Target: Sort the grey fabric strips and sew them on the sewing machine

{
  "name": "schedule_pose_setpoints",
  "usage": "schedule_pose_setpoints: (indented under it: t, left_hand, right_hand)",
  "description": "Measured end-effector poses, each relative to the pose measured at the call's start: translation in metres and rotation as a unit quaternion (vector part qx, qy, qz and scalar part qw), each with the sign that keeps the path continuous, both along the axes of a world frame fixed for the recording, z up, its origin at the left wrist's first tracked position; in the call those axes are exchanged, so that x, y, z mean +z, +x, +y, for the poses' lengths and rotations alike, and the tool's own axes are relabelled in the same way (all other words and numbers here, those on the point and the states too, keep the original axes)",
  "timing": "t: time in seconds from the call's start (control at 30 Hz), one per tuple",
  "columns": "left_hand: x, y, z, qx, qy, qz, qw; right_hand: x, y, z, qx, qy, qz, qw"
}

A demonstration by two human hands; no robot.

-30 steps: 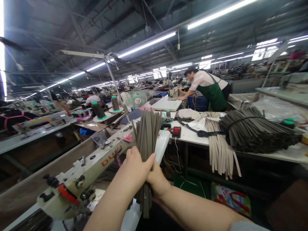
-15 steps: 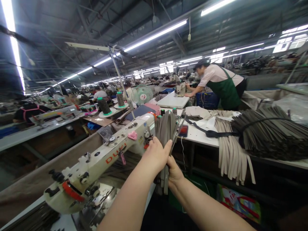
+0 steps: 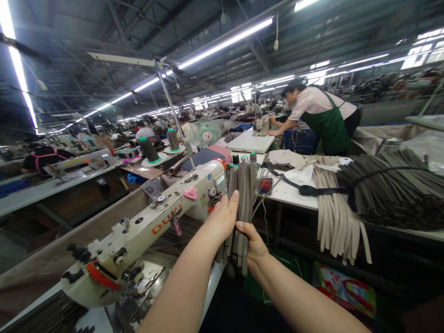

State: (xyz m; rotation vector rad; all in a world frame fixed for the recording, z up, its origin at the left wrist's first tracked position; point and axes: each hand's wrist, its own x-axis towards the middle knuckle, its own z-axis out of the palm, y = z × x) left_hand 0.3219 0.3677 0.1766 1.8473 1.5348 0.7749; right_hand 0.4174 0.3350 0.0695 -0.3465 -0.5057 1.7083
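Both my hands are wrapped round an upright bundle of grey-brown fabric strips. My left hand grips its left side, thumb pointing up along the strips. Lower down, my right hand holds the right side with its thumb across the front. The fingers behind the bundle are hidden. Just left of the bundle stands a white sewing machine with orange lettering and a pink heart-shaped piece on its arm. More dark strips lie at the machine's lower left.
A large tied bundle of dark strips lies on the white table at right, with beige strips hanging over its edge. Thread cones and a green fan stand behind the machine. A person in a green apron leans over another machine.
My left thumb has shifted from the bundle's front to its left side, and my right thumb now lies across the front. The strips at the top have spread slightly.
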Motion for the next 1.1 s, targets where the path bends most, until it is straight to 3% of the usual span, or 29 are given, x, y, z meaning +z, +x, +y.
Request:
schedule_pose_setpoints:
  t: [0.2,0.4,0.67,0.87,0.97,1.1]
  left_hand:
    - [-0.005,-0.005,0.004,-0.021,0.022,-0.001,1.0]
    - [-0.016,-0.004,-0.004,0.008,0.011,-0.092,0.996]
    - [-0.016,0.002,-0.015,0.025,0.026,-0.051,0.998]
    - [-0.019,0.018,-0.036,0.021,0.048,0.037,0.998]
    - [-0.017,0.021,-0.039,0.028,0.04,0.051,0.998]
    - [-0.018,0.018,-0.03,0.041,0.019,-0.001,0.999]
  right_hand:
    - [0.003,0.001,0.001,0.005,0.0,-0.005,1.0]
    - [0.011,0.004,0.002,-0.01,0.008,-0.003,1.0]
    - [0.002,0.001,0.007,-0.03,-0.003,-0.005,1.0]
    - [0.007,-0.006,0.005,-0.067,-0.009,-0.005,0.998]
    - [0.01,-0.006,0.004,-0.052,-0.014,-0.004,0.999]
    - [0.012,-0.003,0.005,-0.012,-0.027,-0.001,1.0]
